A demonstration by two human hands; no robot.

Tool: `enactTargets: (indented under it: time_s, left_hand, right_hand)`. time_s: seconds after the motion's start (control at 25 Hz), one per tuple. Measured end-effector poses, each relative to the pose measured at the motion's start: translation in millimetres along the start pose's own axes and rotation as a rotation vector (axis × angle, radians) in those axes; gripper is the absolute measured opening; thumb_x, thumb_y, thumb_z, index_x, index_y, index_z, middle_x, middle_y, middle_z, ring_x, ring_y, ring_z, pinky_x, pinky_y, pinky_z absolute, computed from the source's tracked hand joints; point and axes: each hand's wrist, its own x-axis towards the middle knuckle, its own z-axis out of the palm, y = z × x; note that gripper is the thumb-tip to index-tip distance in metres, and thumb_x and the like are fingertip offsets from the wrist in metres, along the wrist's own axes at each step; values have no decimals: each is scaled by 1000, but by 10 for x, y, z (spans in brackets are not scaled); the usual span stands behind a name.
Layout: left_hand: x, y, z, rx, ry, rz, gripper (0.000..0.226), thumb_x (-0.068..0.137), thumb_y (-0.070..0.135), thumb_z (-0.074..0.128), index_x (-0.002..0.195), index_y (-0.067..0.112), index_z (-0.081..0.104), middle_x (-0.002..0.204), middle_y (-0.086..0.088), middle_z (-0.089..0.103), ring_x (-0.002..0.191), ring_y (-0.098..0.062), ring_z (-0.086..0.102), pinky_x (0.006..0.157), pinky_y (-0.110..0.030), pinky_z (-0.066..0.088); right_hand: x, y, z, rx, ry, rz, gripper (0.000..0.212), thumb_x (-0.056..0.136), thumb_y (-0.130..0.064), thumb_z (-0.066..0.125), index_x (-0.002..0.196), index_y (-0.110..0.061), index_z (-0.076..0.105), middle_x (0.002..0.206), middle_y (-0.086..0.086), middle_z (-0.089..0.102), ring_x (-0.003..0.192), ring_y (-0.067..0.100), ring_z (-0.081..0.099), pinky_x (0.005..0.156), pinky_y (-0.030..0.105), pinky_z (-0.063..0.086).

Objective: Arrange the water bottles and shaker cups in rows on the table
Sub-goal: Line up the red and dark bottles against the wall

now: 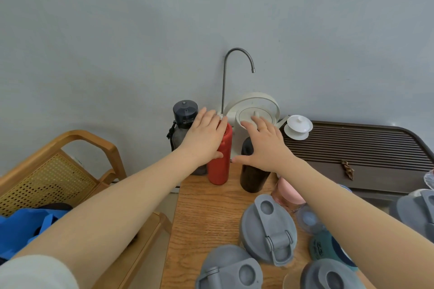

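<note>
A red bottle (219, 171) and a dark brown bottle (253, 178) stand side by side at the far end of the wooden table (206, 213). My left hand (204, 138) wraps the red bottle's upper part, thumb in front. My right hand (265, 145) covers the dark bottle's top the same way. A grey bottle with a navy cap (184, 115) stands behind them on the left. Closer to me are grey-lidded shaker cups (267, 230) (230, 270) (333, 274), a pink bottle (288, 192), a clear blue-lidded bottle (307, 218) and a teal bottle (328, 248), partly hidden by my right arm.
A white kettle (253, 110) under a curved spout (237, 54) stands against the wall. A dark slatted tea tray (352, 148) with a white lidded cup (298, 126) lies to the right. A wooden cane chair (70, 171) holding a blue bag (23, 230) is left of the table.
</note>
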Motion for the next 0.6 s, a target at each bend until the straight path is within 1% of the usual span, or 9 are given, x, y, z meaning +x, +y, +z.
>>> enactTargets:
  time_s: [0.04,0.12,0.2,0.28,0.32,0.4,0.44,0.52,0.6]
  left_hand:
    - [-43,-2,-32,21,22,42,97,75,49,64,142,5,11,150,-15,20,140,-31,7,114,-41,-5]
    - [-140,-115,-146,-15,71,61,95,75,50,64,143,7,14,153,-13,14,141,-30,3,114,-41,-3]
    - [-205,-339,-266,-100,94,-56,94,73,48,68,144,15,14,155,-12,5,141,-32,-1,114,-45,2]
    - [-223,-544,-304,-176,33,-204,98,72,45,71,145,23,10,155,-13,-5,141,-36,-2,113,-48,8]
    - [-214,-595,-292,-225,-12,-246,99,71,42,73,145,27,8,155,-13,-8,140,-37,3,112,-49,14]
    - [-172,-605,-231,-306,-81,-264,97,72,36,74,144,30,9,155,-12,-5,137,-37,15,104,-49,31]
    - [-162,-590,-184,-310,-91,-257,94,73,32,74,143,30,12,155,-11,-1,135,-37,21,99,-49,37]
    - [-163,-584,-98,-276,-46,-244,85,75,25,72,141,28,18,153,-10,7,129,-37,28,91,-48,43]
    - [-171,-612,-41,-249,18,-228,77,78,15,68,139,26,22,152,-10,11,124,-37,32,86,-47,45]
  right_hand:
    - [38,-95,-43,55,45,-54,92,72,-56,65,143,-19,19,155,12,16,143,30,10,115,45,9]
    - [149,-271,-86,124,84,-121,88,74,-47,66,143,-15,21,150,11,27,139,30,23,113,43,18]
    - [267,-397,-76,160,19,-130,86,76,-39,68,142,-12,20,147,12,32,132,31,36,107,43,32]
    - [358,-453,-40,120,-104,-117,85,76,-31,70,142,-13,19,144,14,33,120,34,47,95,44,45]
    - [394,-469,-24,73,-134,-110,83,75,-27,71,140,-14,21,139,15,36,111,35,53,88,44,49]
    - [454,-482,-12,11,-122,-86,75,73,-24,71,134,-14,27,124,15,43,96,35,57,76,42,52]
    - [482,-487,-9,-9,-106,-80,73,73,-24,71,131,-14,29,119,14,44,93,34,57,72,39,51]
    - [527,-498,-3,-50,-87,-65,69,73,-25,71,128,-14,31,115,14,46,91,34,57,69,39,50]
    - [575,-489,10,-43,-61,-11,65,74,-24,70,126,-13,32,114,15,46,91,35,58,70,42,52]
